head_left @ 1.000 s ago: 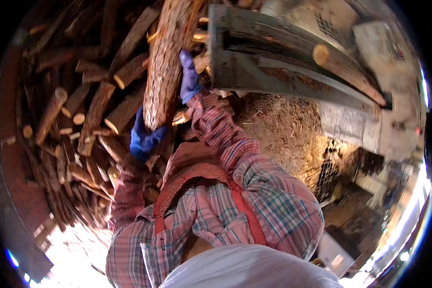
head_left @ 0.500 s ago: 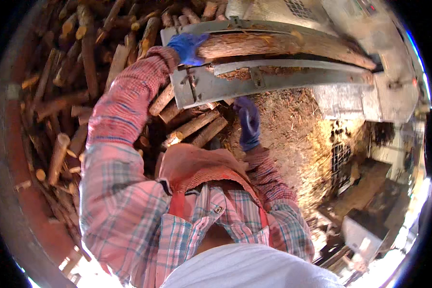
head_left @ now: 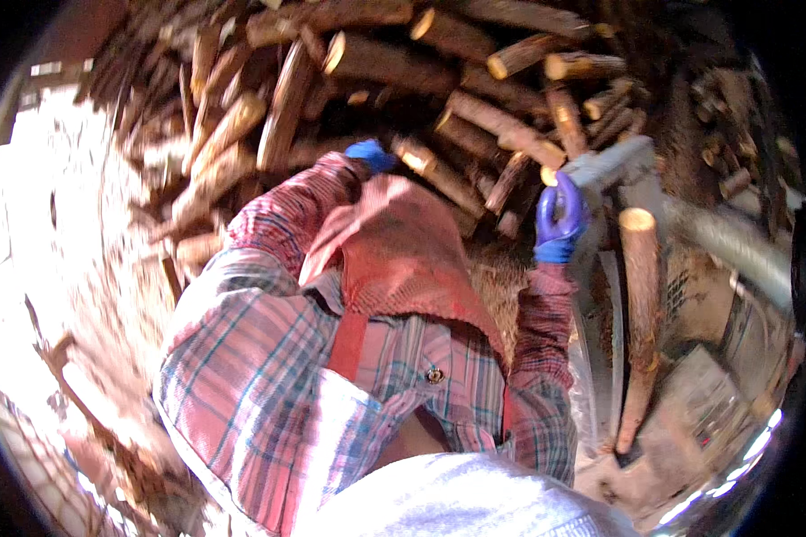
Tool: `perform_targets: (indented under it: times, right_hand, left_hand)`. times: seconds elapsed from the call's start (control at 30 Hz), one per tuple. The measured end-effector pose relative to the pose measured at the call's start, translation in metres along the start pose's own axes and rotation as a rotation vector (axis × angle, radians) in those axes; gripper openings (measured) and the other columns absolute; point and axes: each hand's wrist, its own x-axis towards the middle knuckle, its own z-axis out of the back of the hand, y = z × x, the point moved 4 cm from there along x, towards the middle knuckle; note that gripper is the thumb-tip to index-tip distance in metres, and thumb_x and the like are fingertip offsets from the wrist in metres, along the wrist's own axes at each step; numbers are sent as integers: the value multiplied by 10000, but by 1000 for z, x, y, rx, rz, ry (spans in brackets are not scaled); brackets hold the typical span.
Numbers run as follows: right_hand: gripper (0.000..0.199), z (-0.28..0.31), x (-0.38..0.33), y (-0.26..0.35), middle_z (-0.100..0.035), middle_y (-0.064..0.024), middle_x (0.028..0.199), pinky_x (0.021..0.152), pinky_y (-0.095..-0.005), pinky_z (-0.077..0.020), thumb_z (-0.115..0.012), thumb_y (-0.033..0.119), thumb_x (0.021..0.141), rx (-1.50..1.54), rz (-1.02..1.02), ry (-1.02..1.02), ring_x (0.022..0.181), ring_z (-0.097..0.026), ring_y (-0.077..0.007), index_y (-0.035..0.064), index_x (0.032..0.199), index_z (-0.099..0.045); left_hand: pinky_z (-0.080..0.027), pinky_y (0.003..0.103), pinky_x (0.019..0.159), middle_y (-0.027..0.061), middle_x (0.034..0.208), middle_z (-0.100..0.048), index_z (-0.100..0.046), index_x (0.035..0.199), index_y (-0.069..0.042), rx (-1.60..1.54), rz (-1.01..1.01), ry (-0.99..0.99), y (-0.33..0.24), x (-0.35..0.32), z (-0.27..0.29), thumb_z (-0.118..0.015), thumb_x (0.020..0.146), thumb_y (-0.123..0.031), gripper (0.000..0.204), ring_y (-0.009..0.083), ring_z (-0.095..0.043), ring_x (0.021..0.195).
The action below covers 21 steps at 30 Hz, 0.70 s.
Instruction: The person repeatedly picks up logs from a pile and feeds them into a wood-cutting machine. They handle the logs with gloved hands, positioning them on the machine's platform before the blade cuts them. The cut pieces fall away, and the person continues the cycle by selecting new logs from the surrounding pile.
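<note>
Gloved right hand on grey metal frame, beside log.

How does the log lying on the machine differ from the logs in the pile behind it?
The log on the machine lies alone, lengthwise in the metal trough, its cut end facing the camera; the pile logs are heaped crosswise at many angles. The right hand rests by the single log's trough; the left hand reaches toward the pile. Both are round, bark-covered, with pale cut ends.
</note>
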Motion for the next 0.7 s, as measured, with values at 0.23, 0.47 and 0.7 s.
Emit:
perform_targets:
  times: [0.23, 0.47, 0.7]
  right_hand:
    - [242, -51, -4, 7, -687, -183, 938, 723, -397, -534, -661, 144, 867, -188, 106, 438, 812, -668, -325, 13, 1071, -661]
    - [234, -74, 18, 32, -677, -193, 1024, 748, -411, -512, -600, 134, 906, -339, -135, 680, 863, -647, -337, -36, 1060, -645]
    - [368, -98, 25, 40, -672, -191, 1068, 725, -363, -518, -562, 216, 941, -448, 34, 770, 846, -655, -302, -51, 1195, -579]
  left_hand:
    - [-492, 426, 764, 178, 980, -687, -713, 995, -126, -133, 94, 281, 250, -35, -142, -555, 867, -486, 414, 306, -660, 939]
    - [-485, 448, 652, 133, 894, -684, -685, 1022, -40, -566, 460, 178, 214, 103, -201, -632, 873, -404, 396, 324, -630, 702]
    - [-484, 424, 864, 203, 1078, -657, -632, 1134, 27, -1154, 960, 74, 158, 257, -276, -776, 678, -554, 753, 338, -620, 1019]
